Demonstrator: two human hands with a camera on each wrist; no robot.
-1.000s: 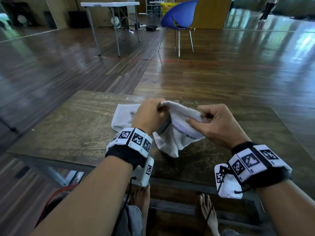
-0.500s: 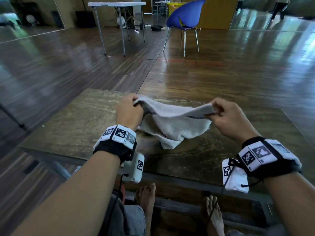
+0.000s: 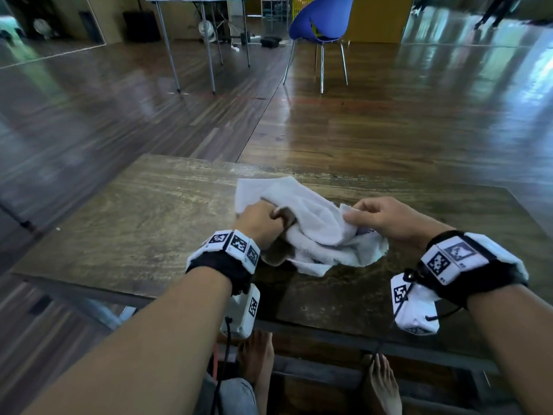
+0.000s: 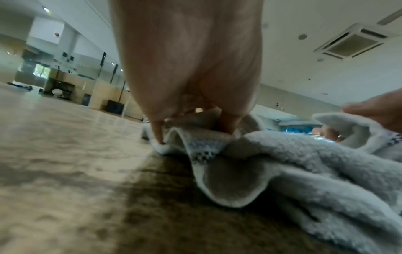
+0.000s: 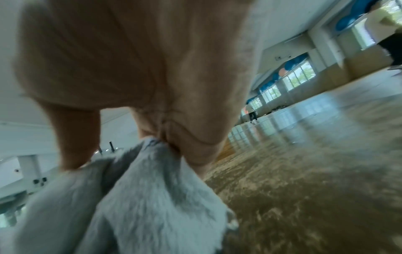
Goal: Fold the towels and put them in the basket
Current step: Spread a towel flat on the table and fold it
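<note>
Towel (image 3: pixel 314 226) lies bunched mid-table (image 3: pixel 143 223); left hand (image 3: pixel 260 223) and right hand (image 3: pixel 389 218) fingers pinch its edges.

Your left hand (image 3: pixel 263 223) covered the towel (image 3: pixel 314 229) edge it gripped; the right wrist view was blurred; the chair (image 3: pixel 320 22) was cropped.

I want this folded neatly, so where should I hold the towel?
Hold the towel at two corners of its patterned hem, one per hand, coming from above. It lies bunched on the table, and the left hand and right hand already pinch that hem, so pulling apart should flatten it.
</note>
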